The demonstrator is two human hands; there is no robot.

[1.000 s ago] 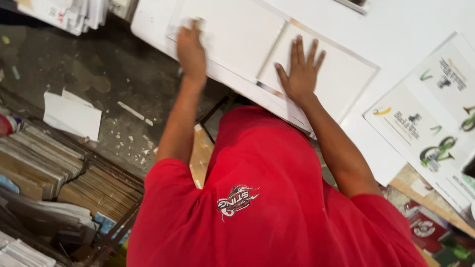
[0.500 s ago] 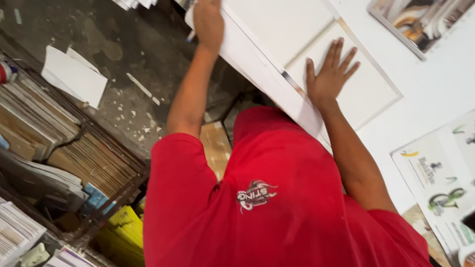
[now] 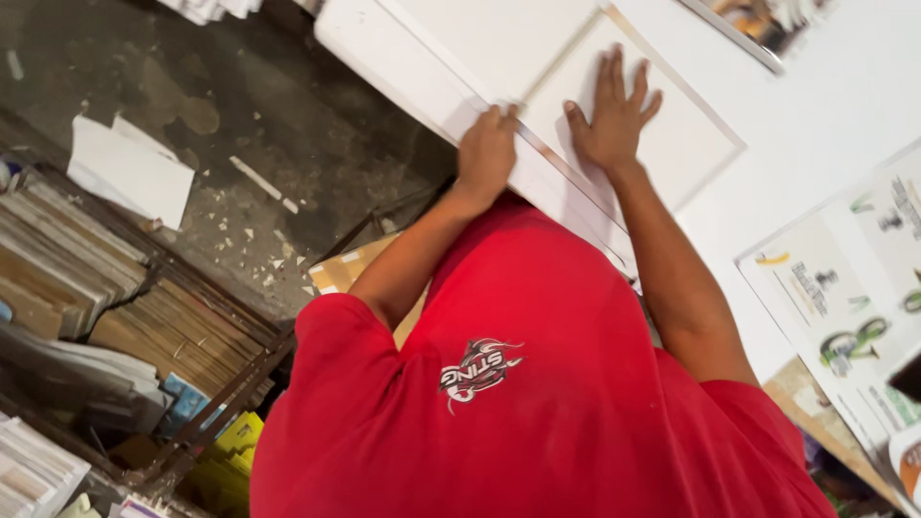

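A person in a red shirt [image 3: 518, 403] fills the lower middle of the frame, leaning over a white bench [image 3: 844, 105] at the upper right. A stack of white sheets [image 3: 537, 58] lies on the bench. The left hand [image 3: 486, 153] grips the stack's near edge, fingers curled over it. The right hand [image 3: 611, 115] lies flat on the top sheet, fingers spread. The stack looks squared up but not yet moved off. At the lower left, a metal rack [image 3: 206, 393] holds bundled paper on edge. Printed leaflets [image 3: 849, 307] lie at the right.
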